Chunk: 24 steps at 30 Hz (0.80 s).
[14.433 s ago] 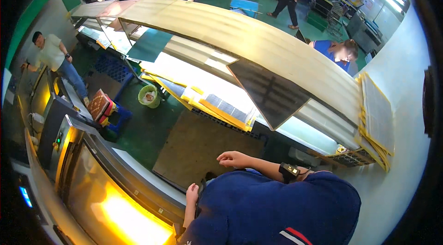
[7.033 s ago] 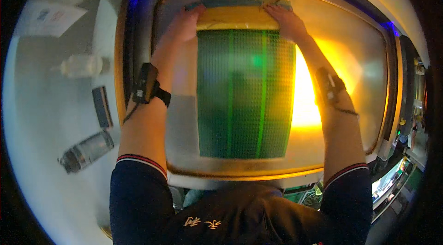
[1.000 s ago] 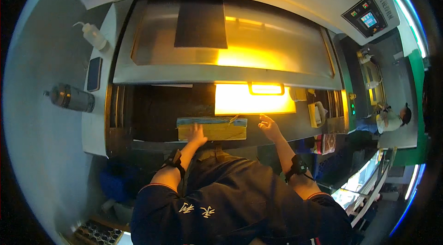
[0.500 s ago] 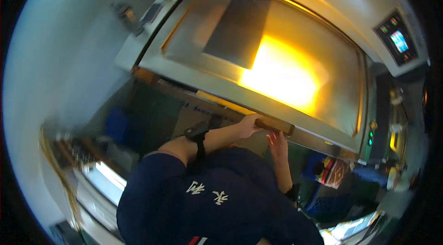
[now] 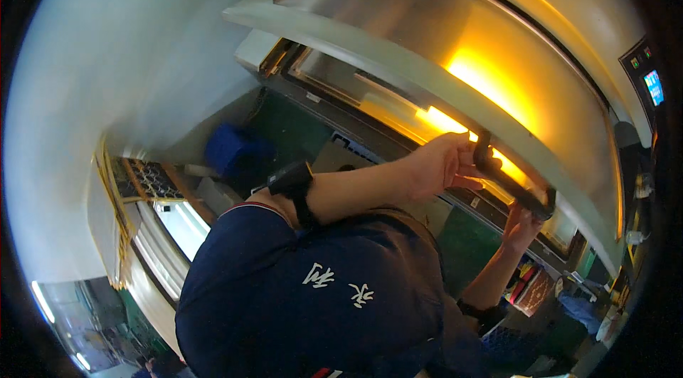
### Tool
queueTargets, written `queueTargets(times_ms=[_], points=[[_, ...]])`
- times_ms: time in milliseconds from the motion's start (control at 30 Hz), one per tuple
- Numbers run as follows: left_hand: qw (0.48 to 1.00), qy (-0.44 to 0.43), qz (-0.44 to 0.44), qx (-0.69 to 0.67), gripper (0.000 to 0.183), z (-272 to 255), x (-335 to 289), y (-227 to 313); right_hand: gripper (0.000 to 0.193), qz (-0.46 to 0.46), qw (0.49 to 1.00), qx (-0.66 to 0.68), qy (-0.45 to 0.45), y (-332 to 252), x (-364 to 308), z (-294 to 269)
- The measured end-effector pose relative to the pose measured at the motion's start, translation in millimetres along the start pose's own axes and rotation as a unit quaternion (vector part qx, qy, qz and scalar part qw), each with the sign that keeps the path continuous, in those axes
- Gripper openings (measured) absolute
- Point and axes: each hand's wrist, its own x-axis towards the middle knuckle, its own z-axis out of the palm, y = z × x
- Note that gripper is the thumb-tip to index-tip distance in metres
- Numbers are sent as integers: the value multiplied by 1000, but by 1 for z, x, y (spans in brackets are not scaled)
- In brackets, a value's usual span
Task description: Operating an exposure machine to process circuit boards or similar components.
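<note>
A large lid with a pale frame and a broad window stands raised at its front edge, open above the machine body. Its dark bar handle sticks out from the front edge. My left hand grips the handle's left end, thumb and fingers closed about it. At the right end, my right hand holds the handle from below; its fingertips are partly hidden behind the bar. Yellow light shines through the window and through the gap under the lid.
The machine's front rim runs below the lid. At the right is a control panel with a lit screen. A blue bin stands on the green floor to the left. A brown and red package lies at the lower right.
The lid has risen from lying closed to standing partly open, with both hands lifted along with its handle. A lit gap now shows beneath it. My view has shifted too.
</note>
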Motion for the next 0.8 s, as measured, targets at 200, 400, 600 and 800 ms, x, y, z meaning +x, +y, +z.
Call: queueTargets(times_ms=[200,400,600,800], points=[[952,-31,-25,304,53,-66,8,71,34,-147,936,-313,65,-51,71,23],[650,101,3,753,74,-241,14,158,37,-166,917,-196,306,-60,112,139],[355,167,-59,918,91,-359,42,218,39,229,838,-494,-37,202,88,168],[328,89,102,935,94,-386,27,223,66,352,727,-584,78,304,97,167]])
